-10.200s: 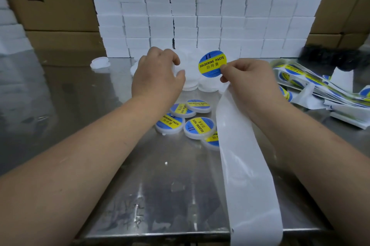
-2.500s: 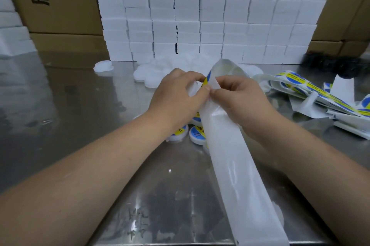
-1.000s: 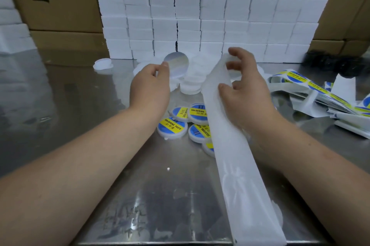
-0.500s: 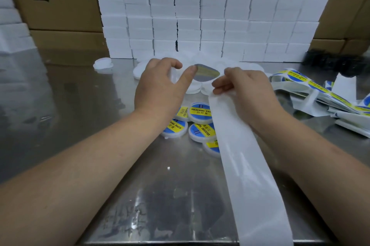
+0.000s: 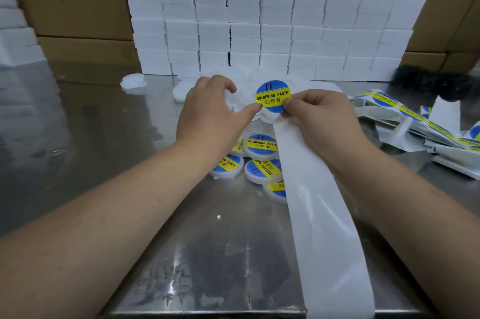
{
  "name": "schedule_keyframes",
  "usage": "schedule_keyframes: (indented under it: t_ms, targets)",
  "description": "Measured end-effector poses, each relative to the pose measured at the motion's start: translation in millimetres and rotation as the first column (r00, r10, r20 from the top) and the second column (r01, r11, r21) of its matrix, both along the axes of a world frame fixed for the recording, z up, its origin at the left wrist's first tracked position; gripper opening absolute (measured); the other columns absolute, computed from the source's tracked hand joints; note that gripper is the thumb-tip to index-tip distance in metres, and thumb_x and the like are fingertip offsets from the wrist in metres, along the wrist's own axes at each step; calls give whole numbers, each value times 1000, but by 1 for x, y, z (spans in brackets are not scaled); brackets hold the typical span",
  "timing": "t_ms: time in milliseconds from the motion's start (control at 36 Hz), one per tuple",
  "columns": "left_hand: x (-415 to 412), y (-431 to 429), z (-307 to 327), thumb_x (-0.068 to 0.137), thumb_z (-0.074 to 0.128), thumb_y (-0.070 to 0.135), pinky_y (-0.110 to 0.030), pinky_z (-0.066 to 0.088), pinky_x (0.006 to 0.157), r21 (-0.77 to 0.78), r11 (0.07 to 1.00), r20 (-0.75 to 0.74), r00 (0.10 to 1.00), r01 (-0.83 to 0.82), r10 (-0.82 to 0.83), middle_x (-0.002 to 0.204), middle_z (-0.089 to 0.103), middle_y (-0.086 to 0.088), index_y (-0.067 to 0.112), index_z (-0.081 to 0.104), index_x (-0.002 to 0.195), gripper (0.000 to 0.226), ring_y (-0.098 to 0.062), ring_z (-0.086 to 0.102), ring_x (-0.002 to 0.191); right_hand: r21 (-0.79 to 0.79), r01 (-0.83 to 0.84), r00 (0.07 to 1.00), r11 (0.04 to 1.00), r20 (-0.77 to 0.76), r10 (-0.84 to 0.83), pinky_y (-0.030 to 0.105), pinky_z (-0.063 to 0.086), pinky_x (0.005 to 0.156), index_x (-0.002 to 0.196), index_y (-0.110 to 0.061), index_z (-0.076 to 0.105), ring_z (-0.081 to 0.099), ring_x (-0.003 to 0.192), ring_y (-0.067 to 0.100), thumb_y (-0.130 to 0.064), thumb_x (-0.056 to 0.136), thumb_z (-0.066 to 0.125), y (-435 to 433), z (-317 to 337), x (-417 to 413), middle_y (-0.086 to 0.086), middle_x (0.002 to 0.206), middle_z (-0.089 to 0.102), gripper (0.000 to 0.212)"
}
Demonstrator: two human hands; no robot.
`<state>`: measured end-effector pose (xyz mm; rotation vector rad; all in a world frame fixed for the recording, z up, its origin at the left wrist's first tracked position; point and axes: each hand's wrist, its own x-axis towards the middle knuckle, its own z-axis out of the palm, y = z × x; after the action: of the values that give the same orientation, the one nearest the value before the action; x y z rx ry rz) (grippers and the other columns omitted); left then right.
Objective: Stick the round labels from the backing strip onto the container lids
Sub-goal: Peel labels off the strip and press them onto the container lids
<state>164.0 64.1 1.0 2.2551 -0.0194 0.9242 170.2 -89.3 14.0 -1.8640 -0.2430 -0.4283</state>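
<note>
Just above centre frame, the round label (image 5: 272,96) is pinched at its right edge by the right hand (image 5: 319,113), and its left edge is touched by the thumb of the left hand (image 5: 210,113), whose fingers are curled round a white lid (image 5: 230,100). The backing strip (image 5: 324,215) is trailed from under the right hand to the lower right, past labelled lids (image 5: 259,147) at centre

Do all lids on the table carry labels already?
No, a bare white lid lies at the back left, unlike the labelled lids nearer.
</note>
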Motion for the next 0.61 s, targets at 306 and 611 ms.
schedule_keyframes:
  t_ms: [306,611]
  targets:
    - [10,8,8,92,37,38,-31,32,66,-371,928,-71,997,11,-41,79,45,5,19,42,80,23,-20,43,78,165,33,999,986,35,-39,21,37,58,57,-21,61,47,57,6,-13,82,58,-5,5,1,-15,48,57,27]
    - [12,4,10,87,44,-3,-32,49,80,-797,588,-79,941,140,-330,78,56,3,20,56,79,27,-19,54,82,78,-132,991,988,19,130,8,36,49,60,-22,64,48,51,-3,-11,85,56,4,0,-6,-14,51,60,28]
